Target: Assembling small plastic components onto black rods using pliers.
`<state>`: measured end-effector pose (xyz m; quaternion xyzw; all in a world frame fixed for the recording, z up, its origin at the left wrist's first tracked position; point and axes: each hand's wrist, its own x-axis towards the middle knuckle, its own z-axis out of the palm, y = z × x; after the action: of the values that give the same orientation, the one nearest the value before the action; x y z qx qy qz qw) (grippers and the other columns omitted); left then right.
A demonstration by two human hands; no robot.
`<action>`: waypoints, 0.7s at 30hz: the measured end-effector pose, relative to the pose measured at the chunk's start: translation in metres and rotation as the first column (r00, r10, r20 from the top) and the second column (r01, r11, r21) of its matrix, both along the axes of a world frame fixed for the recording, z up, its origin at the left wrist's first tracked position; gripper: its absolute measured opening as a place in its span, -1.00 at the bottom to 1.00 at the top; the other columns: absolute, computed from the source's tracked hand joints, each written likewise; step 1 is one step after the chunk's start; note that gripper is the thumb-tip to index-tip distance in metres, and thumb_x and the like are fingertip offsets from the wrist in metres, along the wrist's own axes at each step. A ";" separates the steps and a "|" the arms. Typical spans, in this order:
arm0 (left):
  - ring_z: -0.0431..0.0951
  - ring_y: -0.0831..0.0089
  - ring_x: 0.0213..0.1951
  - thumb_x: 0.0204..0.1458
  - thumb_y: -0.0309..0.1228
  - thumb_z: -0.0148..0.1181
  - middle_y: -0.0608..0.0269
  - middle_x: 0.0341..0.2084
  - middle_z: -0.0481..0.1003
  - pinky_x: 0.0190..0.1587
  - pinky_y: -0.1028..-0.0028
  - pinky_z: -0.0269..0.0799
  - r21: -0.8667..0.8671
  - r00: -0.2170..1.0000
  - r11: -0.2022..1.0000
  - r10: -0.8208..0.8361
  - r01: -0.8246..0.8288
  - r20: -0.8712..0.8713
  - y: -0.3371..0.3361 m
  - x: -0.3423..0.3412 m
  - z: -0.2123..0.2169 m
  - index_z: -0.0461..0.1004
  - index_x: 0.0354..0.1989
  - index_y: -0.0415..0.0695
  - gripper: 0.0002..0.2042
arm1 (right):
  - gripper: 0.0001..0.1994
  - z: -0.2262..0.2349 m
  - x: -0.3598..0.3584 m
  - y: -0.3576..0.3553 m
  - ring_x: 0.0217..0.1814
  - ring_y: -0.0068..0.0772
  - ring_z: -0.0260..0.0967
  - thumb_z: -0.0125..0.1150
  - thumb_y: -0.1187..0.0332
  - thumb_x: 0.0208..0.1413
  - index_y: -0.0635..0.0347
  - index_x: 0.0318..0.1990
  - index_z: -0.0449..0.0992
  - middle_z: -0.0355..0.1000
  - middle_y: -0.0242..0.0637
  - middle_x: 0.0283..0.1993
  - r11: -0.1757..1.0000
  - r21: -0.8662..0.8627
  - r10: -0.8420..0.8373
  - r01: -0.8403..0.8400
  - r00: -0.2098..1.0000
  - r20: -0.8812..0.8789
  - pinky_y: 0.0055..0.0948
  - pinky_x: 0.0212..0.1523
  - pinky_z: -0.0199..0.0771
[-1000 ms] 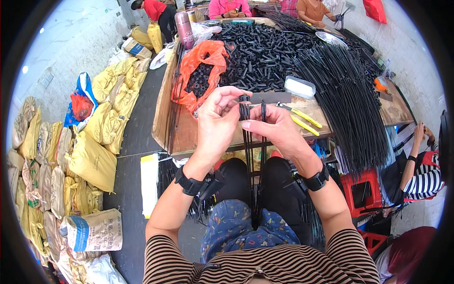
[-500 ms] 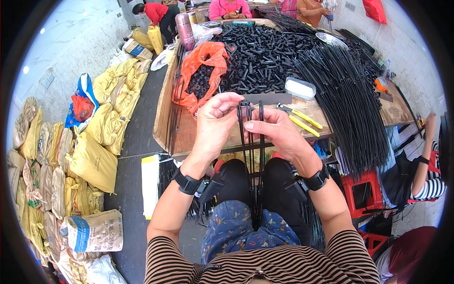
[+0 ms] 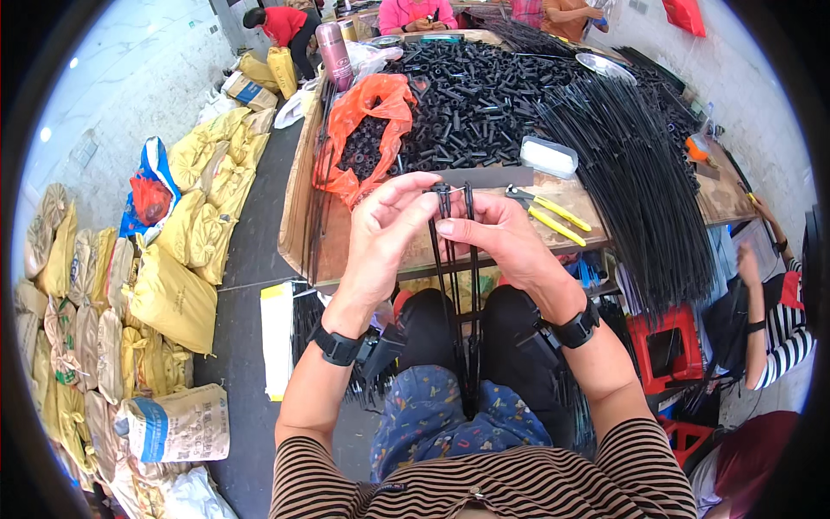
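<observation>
Left hand (image 3: 385,229) has slid up to pinch the rod tips (image 3: 443,190); right hand (image 3: 501,238) grips the black rods (image 3: 454,294), yellow pliers (image 3: 553,216) at three o'clock.

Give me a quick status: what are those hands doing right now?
Left hand and right hand both pinching top ends of thin black rods. Rods hang down between the knees. Nothing in the way.
</observation>
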<state>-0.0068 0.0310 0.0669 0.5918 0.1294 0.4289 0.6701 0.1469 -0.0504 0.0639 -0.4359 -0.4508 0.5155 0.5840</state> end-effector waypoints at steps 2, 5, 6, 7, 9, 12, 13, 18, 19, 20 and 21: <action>0.55 0.48 -0.12 0.13 -0.47 0.16 0.16 -0.16 0.55 0.01 0.46 0.42 0.012 1.000 1.000 0.009 -0.009 0.007 -0.001 0.002 -0.001 0.45 -0.04 -0.25 -0.76 | -0.89 -0.002 0.000 0.001 -0.44 -0.79 0.29 0.33 0.33 0.08 0.12 -0.29 0.56 0.46 -0.56 -0.40 0.999 0.048 0.019 -0.019 1.000 0.001 -0.69 -0.40 0.28; 0.54 0.46 -0.11 0.14 -0.44 0.16 0.17 -0.17 0.55 0.04 0.44 0.40 -0.032 0.998 0.999 -0.025 0.027 0.051 0.001 0.004 -0.004 0.46 -0.04 -0.24 -0.76 | -0.91 -0.002 -0.001 0.004 -0.42 -0.76 0.31 0.29 0.34 0.11 0.12 -0.30 0.54 0.46 -0.53 -0.40 0.998 0.052 0.039 -0.039 0.999 0.011 -0.67 -0.38 0.31; 0.54 0.46 -0.10 0.14 -0.43 0.17 0.17 -0.18 0.55 0.05 0.43 0.39 -0.054 0.996 0.998 -0.041 0.045 0.079 0.002 0.005 -0.005 0.46 -0.04 -0.23 -0.76 | -0.92 -0.002 -0.001 0.004 -0.42 -0.75 0.32 0.27 0.35 0.12 0.12 -0.31 0.53 0.47 -0.52 -0.40 0.999 0.030 0.035 -0.036 0.999 0.021 -0.66 -0.37 0.32; 0.54 0.47 -0.12 0.14 -0.44 0.17 0.18 -0.18 0.55 0.03 0.45 0.40 -0.100 0.993 0.992 -0.061 0.071 0.097 0.003 0.006 -0.006 0.46 -0.04 -0.23 -0.76 | -0.91 -0.001 -0.002 0.004 -0.41 -0.75 0.32 0.27 0.35 0.13 0.12 -0.28 0.54 0.47 -0.53 -0.39 0.998 0.042 0.049 -0.050 0.999 0.015 -0.66 -0.37 0.32; 0.54 0.51 -0.15 0.14 -0.45 0.17 0.19 -0.20 0.56 -0.01 0.49 0.42 -0.188 0.985 0.974 -0.099 0.124 0.139 0.005 0.007 -0.007 0.46 -0.04 -0.23 -0.76 | -0.88 0.002 -0.002 0.001 -0.40 -0.77 0.32 0.27 0.34 0.14 0.13 -0.23 0.55 0.46 -0.55 -0.38 0.999 0.024 0.045 -0.045 0.999 0.017 -0.68 -0.38 0.32; 0.53 0.48 -0.12 0.14 -0.45 0.17 0.16 -0.17 0.55 0.02 0.46 0.41 -0.260 0.970 0.948 -0.134 0.185 0.202 0.007 0.005 -0.009 0.46 -0.05 -0.23 -0.76 | -0.86 0.004 0.003 -0.008 -0.41 -0.77 0.33 0.27 0.34 0.15 0.15 -0.19 0.55 0.46 -0.54 -0.36 0.992 -0.008 0.126 -0.127 0.990 -0.057 -0.67 -0.41 0.32; 0.53 0.48 -0.12 0.13 -0.44 0.18 0.17 -0.16 0.54 0.02 0.46 0.41 -0.263 0.962 0.939 -0.164 0.220 0.219 0.008 0.005 -0.009 0.47 -0.04 -0.22 -0.76 | -0.85 0.003 0.004 -0.009 -0.41 -0.77 0.33 0.27 0.33 0.14 0.15 -0.19 0.55 0.47 -0.54 -0.37 0.992 -0.037 0.123 -0.124 0.992 -0.020 -0.67 -0.42 0.32; 0.52 0.47 -0.12 0.12 -0.43 0.21 0.20 -0.16 0.54 0.06 0.44 0.38 -0.293 0.950 0.916 -0.208 0.273 0.235 0.009 0.006 -0.012 0.46 0.00 -0.19 -0.72 | -0.84 -0.009 0.010 -0.004 -0.44 -0.75 0.36 0.31 0.29 0.12 0.17 -0.24 0.56 0.47 -0.52 -0.41 0.993 0.001 0.118 -0.119 0.990 0.074 -0.67 -0.45 0.35; 0.52 0.43 -0.10 0.12 -0.43 0.21 0.20 -0.15 0.53 0.07 0.41 0.38 -0.298 0.948 0.912 -0.218 0.283 0.234 0.010 0.006 -0.012 0.45 0.02 -0.19 -0.70 | -0.84 -0.011 0.011 -0.003 -0.44 -0.75 0.37 0.31 0.29 0.12 0.16 -0.26 0.56 0.48 -0.51 -0.42 0.994 -0.011 0.113 -0.112 0.992 0.064 -0.68 -0.45 0.36; 0.51 0.40 -0.08 0.12 -0.43 0.20 0.20 -0.14 0.52 0.09 0.37 0.38 -0.302 0.946 0.908 -0.227 0.292 0.233 0.012 0.006 -0.013 0.43 0.04 -0.18 -0.69 | -0.84 -0.013 0.011 -0.003 -0.45 -0.74 0.38 0.31 0.28 0.12 0.16 -0.27 0.56 0.48 -0.51 -0.43 0.994 -0.023 0.108 -0.107 0.993 0.054 -0.68 -0.44 0.36; 0.51 0.37 -0.06 0.12 -0.44 0.20 0.19 -0.12 0.51 0.11 0.34 0.38 -0.307 0.944 0.903 -0.235 0.301 0.232 0.013 0.005 -0.014 0.41 0.06 -0.18 -0.67 | -0.84 -0.014 0.011 -0.002 -0.45 -0.73 0.39 0.31 0.28 0.11 0.16 -0.29 0.57 0.48 -0.50 -0.44 0.994 -0.062 0.088 -0.085 0.995 0.044 -0.69 -0.44 0.37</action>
<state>-0.0018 0.0438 0.0531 0.4368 0.0538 0.3580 0.8235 0.1581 -0.0528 0.0498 -0.4454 -0.4670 0.5433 0.5370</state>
